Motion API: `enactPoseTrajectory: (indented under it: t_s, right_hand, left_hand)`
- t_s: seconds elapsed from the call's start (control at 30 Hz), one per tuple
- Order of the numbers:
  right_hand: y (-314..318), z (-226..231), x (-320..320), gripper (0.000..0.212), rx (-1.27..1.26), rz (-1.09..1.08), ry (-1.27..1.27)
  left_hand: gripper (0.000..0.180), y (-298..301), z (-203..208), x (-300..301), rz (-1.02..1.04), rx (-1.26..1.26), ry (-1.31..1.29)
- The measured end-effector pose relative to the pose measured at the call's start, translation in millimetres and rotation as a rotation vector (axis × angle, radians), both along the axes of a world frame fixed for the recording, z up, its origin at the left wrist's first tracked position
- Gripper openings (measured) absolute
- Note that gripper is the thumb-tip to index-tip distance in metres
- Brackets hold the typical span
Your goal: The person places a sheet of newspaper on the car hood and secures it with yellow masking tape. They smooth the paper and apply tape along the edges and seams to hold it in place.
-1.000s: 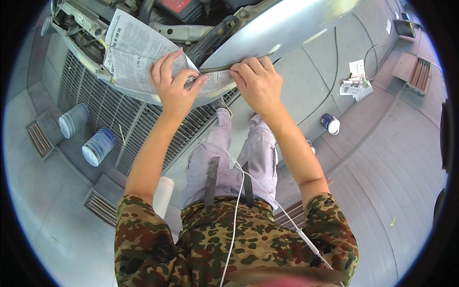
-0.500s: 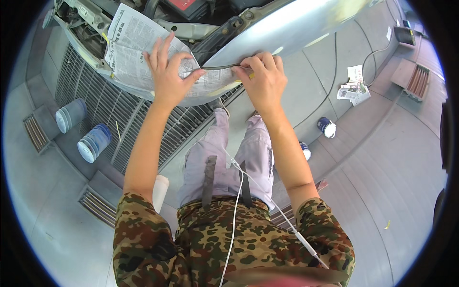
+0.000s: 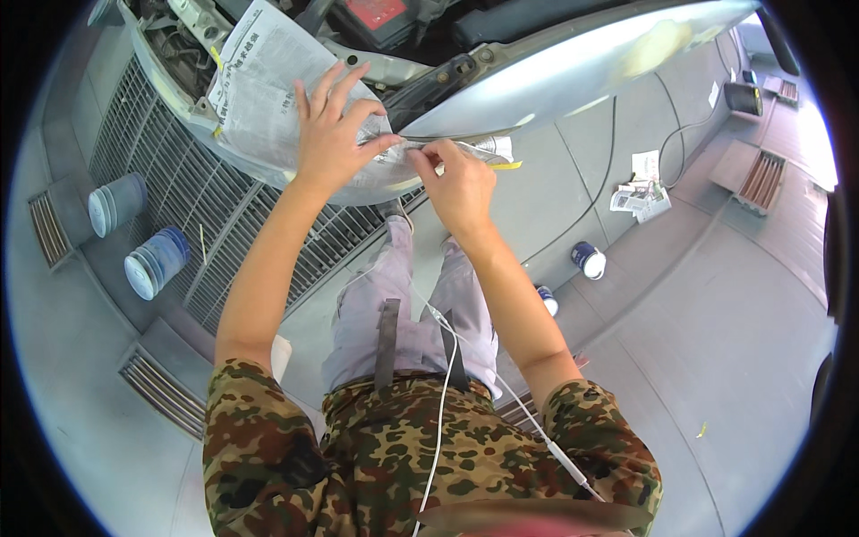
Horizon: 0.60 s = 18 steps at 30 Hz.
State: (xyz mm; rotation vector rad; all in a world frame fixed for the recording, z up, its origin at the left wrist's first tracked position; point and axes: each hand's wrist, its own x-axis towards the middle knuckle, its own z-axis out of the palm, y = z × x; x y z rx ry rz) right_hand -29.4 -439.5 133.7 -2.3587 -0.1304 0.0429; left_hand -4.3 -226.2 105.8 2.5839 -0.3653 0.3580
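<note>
A sheet of newspaper (image 3: 268,94) lies over the front corner of a car, held along its edge by yellow tape (image 3: 506,166). My left hand (image 3: 335,139) presses on this sheet with fingers spread, its thumb pointing right along the paper's edge. Beside that thumb, my right hand (image 3: 460,186) is closed in a pinch at the paper's edge, just under the seam below the grey fender (image 3: 555,79). Its fingertips partly hide what they grip. Below the paper curves the pale bumper (image 3: 356,191).
The open engine bay holds a battery with a red top (image 3: 374,12). Under the bumper runs a floor grating (image 3: 237,219). Blue buckets (image 3: 159,259) stand left, a paint can (image 3: 588,259) right. Loose papers (image 3: 642,195) and a cable (image 3: 608,170) lie on the floor.
My right hand has moved left and slightly down, closer to my left thumb, uncovering the paper's right end with yellow tape. The view has shifted a little.
</note>
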Motion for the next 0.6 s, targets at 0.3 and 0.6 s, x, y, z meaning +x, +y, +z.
enactPoseTrajectory:
  t_s: [0.3,0.6]
  right_hand:
    - [5,-18,2,0.026,-0.041,-0.038,-0.075]
    - [13,-17,9,0.029,-0.079,-0.029,0.077]
  left_hand:
    - [0.037,1,2,-2,-0.005,0.02,-0.017]
    - [0.02,-72,-2,-82,0.413,-1.103,0.48]
